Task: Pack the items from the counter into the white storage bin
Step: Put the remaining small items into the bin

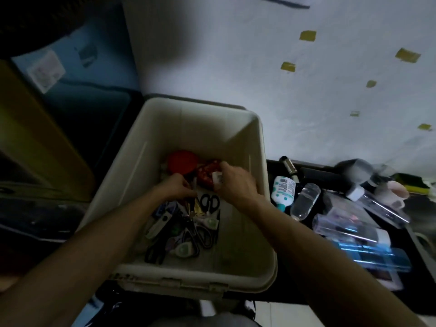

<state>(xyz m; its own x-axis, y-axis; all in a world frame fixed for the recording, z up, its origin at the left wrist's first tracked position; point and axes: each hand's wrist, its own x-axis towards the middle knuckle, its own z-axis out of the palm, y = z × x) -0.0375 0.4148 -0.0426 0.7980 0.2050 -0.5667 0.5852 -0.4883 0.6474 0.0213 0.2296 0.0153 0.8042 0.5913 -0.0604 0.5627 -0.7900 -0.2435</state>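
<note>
Both hands are in the bin (146, 147). Right hand (236, 182) pinches a small white box (217, 179) beside the red pouch (205, 174); left hand (177, 187) curls by the scissors (210, 202) (can't tell if it holds anything). I'd tuck the box flat, saving room for the bottles (305, 199).

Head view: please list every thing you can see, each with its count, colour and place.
storage bin: one, white, centre
scissors: several, black handles, bin floor
round thing: one, red, bin's far end
spotted pouch: one, red, beside the round thing
lotion bottle: one, white and teal, counter right of bin
clear bottle: one, transparent, beside lotion bottle
clear cases: several, transparent, counter at right
tape pieces: six, yellow, wall
left hand: inside bin, above scissors, grip unclear
right hand: inside bin, pinching small white item
</note>
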